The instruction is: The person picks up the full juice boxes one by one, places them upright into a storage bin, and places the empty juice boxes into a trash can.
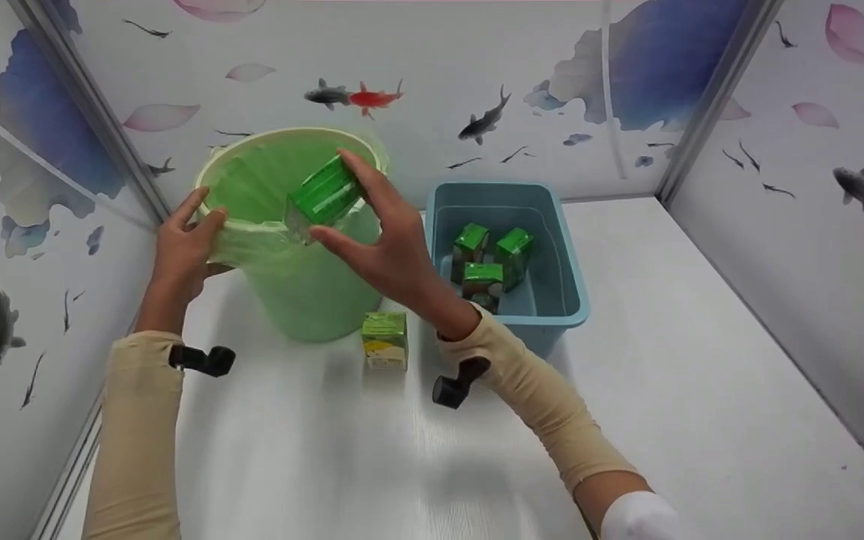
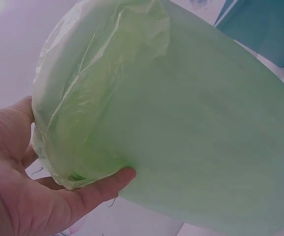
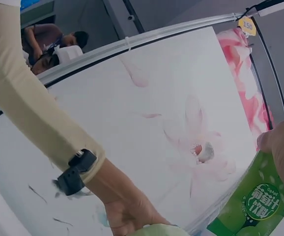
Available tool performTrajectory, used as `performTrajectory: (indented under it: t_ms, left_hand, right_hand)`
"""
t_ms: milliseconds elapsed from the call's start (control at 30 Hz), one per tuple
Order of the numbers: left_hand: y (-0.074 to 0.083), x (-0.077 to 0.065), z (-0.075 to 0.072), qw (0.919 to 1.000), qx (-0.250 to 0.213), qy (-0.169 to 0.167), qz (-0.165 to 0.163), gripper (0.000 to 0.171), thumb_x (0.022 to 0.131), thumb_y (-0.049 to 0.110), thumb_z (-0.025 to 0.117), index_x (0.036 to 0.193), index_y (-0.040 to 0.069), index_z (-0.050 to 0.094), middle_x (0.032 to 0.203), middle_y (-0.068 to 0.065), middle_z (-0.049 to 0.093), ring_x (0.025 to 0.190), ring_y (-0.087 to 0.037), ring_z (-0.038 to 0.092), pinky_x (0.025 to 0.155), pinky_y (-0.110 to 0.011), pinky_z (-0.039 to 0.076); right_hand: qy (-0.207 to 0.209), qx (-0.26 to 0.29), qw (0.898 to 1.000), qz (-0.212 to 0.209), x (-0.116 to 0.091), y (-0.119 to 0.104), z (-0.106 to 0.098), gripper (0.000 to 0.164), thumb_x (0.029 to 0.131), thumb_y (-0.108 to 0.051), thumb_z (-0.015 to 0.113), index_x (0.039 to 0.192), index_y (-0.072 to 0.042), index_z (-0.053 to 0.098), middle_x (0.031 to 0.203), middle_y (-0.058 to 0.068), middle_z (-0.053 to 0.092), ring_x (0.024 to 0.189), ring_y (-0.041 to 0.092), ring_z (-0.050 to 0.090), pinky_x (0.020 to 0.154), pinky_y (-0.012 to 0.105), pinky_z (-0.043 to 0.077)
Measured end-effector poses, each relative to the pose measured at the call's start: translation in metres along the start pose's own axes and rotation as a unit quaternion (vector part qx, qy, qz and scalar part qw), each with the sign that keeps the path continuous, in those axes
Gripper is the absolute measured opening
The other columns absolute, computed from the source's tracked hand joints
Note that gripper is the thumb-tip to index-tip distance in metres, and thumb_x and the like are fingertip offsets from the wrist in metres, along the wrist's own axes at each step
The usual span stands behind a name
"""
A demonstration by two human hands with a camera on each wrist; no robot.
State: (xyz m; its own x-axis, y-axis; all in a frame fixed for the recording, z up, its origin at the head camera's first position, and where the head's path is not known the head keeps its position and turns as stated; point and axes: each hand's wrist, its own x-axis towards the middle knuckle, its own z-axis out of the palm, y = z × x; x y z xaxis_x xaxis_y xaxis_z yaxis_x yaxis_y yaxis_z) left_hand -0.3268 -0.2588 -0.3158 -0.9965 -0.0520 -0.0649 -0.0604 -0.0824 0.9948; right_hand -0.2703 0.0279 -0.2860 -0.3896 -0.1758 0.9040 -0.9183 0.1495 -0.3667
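Observation:
My right hand (image 1: 394,244) grips a green juice carton (image 1: 327,191) between thumb and fingers, tilted over the front rim of a green trash can (image 1: 312,292). The right wrist view shows the printed side of this juice carton (image 3: 260,199). A thin green plastic liner (image 1: 252,169) lines the can and folds over its rim. At the can's left side my left hand (image 1: 181,251) holds the lined rim; in the left wrist view that hand (image 2: 39,182) has its fingers spread around the edge. Another small carton (image 1: 385,341) stands on the table in front of the can.
A blue plastic tub (image 1: 571,292) right of the can holds several green-topped cartons (image 1: 484,274). White panels (image 1: 417,45) printed with fish and petals enclose the table (image 1: 672,360). Other people (image 3: 58,51) appear beyond the panel in the right wrist view.

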Motion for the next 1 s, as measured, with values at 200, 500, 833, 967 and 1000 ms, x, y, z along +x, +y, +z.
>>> performTrajectory:
  t_ms: [200,500,833,967,1000]
  left_hand:
    - [0.002,0.001,0.002,0.9996,0.023,-0.011,0.012,0.073,0.101,0.035,0.061,0.163,0.032,0.022,0.160,-0.022,0.022,0.103,-0.017,0.056,0.066,-0.028,0.059]
    - [-0.002,0.000,0.001,0.9991,0.039,-0.001,0.014,0.072,0.102,0.038,0.059,0.163,0.034,0.021,0.163,-0.023,0.019,0.118,-0.027,0.052,0.093,-0.051,0.054]
    - [-0.007,0.000,0.004,0.9996,0.027,0.006,0.001,0.072,0.103,0.035,0.057,0.163,0.034,0.019,0.163,-0.020,0.021,0.105,-0.019,0.057,0.076,-0.041,0.061]
    - [-0.004,0.001,0.002,0.9994,0.033,0.005,0.013,0.072,0.102,0.035,0.058,0.163,0.033,0.019,0.163,-0.021,0.022,0.104,-0.020,0.058,0.074,-0.039,0.061]
    - [-0.004,0.002,0.002,0.9993,0.033,0.006,0.015,0.072,0.102,0.035,0.058,0.163,0.033,0.020,0.163,-0.021,0.022,0.103,-0.020,0.058,0.072,-0.037,0.061]
  right_hand:
    - [-0.012,0.017,0.999,0.040,0.020,0.015,0.002,0.074,0.088,-0.011,0.081,0.146,0.014,0.041,0.142,0.027,0.051,0.122,0.021,0.059,0.104,0.030,0.048]
    - [-0.096,0.014,0.982,0.165,0.060,0.035,0.018,0.074,0.093,-0.020,0.077,0.151,0.005,0.040,0.140,0.019,0.053,0.117,0.018,0.058,0.100,0.022,0.048]
    - [-0.167,-0.037,0.945,0.279,0.088,0.071,0.024,0.072,0.096,-0.028,0.073,0.155,-0.006,0.039,0.137,0.012,0.055,0.113,0.017,0.058,0.090,0.022,0.053]
    - [-0.185,-0.069,0.943,0.269,0.098,0.080,0.025,0.070,0.096,-0.028,0.072,0.154,-0.006,0.039,0.137,0.012,0.055,0.113,0.017,0.059,0.090,0.022,0.053]
    - [-0.187,-0.075,0.941,0.272,0.101,0.082,0.026,0.070,0.096,-0.028,0.072,0.153,-0.006,0.040,0.137,0.011,0.055,0.113,0.017,0.059,0.089,0.022,0.053]
